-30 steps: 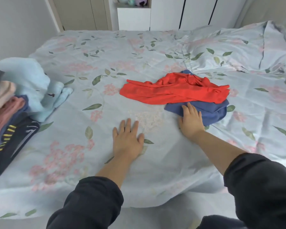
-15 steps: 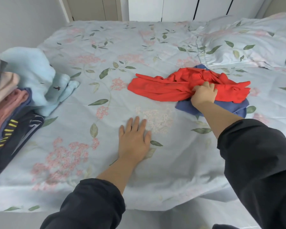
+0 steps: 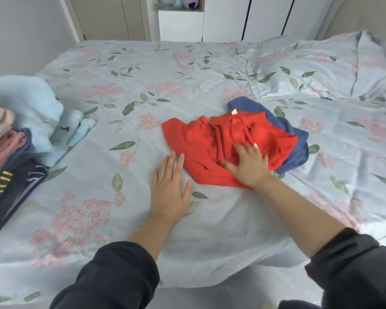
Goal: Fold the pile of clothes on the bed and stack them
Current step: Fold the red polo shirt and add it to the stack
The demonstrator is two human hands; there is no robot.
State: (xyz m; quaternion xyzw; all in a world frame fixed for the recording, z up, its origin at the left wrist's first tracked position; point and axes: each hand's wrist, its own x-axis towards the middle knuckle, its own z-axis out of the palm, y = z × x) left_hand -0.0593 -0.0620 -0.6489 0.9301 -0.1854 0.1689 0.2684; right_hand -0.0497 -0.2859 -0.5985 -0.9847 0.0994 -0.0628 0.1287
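Pressing down with fingers spread, the right hand (image 3: 247,168) rests on the crumpled red cotton polo shirt (image 3: 198,139) lying mid-bed over a blue garment (image 3: 299,139), while the left hand (image 3: 168,190) lies flat, fingers straight, on the floral bedsheet (image 3: 143,85) just beside it.

The person is wearing a dark, almost black long-sleeved top. The left sleeve (image 3: 112,277) and the right sleeve (image 3: 354,266) are ending partway down the forearms, their soft fabric bunching in thick folds at the cuffs, leaving the wrists and lower forearms uncovered.
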